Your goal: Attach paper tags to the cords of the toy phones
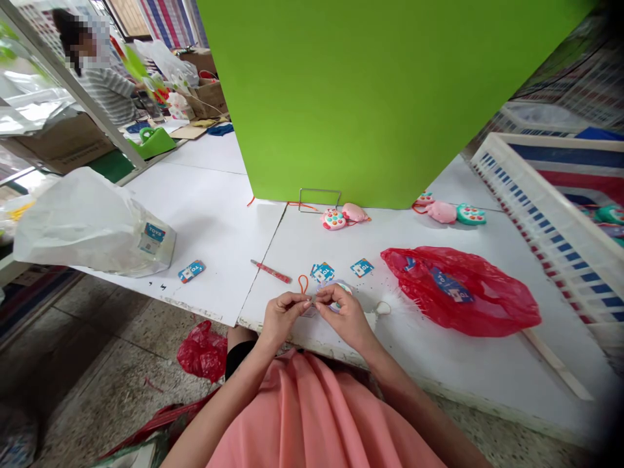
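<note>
My left hand (285, 317) and my right hand (345, 316) meet at the table's front edge, thumbs and forefingers pinched together. What lies between the fingertips is too small to make out. An orange cord loop (303, 283) stands up just behind my left fingertips. Partly covered by my right hand is a pale purple toy (347, 286) lying on the table. Beyond the hands are blue-and-white cardboard tags (322, 272) in a small overlapping group, and another blue tag (361, 267) to their right. To the left, a red pen-like tool (271, 271) lies slantwise.
A red plastic bag (463, 292) with tags lies right, near a white basket (517, 214). Pink toys (336, 219) and a teal toy (470, 214) sit before a tall green panel (331, 97). A white bag (92, 221) stands left. Another person (104, 88) sits far left.
</note>
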{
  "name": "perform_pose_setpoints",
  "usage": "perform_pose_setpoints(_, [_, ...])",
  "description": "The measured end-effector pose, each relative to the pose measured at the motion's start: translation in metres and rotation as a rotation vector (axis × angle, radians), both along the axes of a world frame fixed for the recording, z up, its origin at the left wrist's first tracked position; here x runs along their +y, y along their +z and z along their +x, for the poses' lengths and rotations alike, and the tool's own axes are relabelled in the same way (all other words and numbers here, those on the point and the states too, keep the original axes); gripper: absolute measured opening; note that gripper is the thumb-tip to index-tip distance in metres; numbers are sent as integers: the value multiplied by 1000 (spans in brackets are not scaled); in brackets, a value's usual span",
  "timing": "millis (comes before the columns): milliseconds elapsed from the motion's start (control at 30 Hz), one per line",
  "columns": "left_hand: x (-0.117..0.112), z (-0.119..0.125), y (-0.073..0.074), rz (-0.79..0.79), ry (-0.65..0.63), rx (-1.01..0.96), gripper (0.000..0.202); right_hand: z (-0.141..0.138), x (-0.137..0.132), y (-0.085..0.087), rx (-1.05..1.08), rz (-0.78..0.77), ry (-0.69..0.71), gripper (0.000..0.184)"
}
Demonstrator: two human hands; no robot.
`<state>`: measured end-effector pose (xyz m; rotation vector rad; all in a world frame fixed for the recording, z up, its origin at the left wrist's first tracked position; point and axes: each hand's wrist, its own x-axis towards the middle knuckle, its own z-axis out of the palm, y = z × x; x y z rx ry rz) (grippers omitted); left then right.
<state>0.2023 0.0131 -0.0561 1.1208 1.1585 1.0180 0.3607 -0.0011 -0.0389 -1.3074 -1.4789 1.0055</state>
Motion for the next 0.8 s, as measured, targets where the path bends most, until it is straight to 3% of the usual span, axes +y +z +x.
perform_pose_setpoints(267, [1,-4,0,74,-90,43,15,0,-2,-1,-3,-21,17,13])
perform_pose_setpoints(533, [1,-1,4,-54,-89,-63,29,0,-1,-4,68,-2,23,14])
perform_pose_setpoints(800, [2,-9,10,42,-178,87,22,-1,-2,-1,116,-30,18,21])
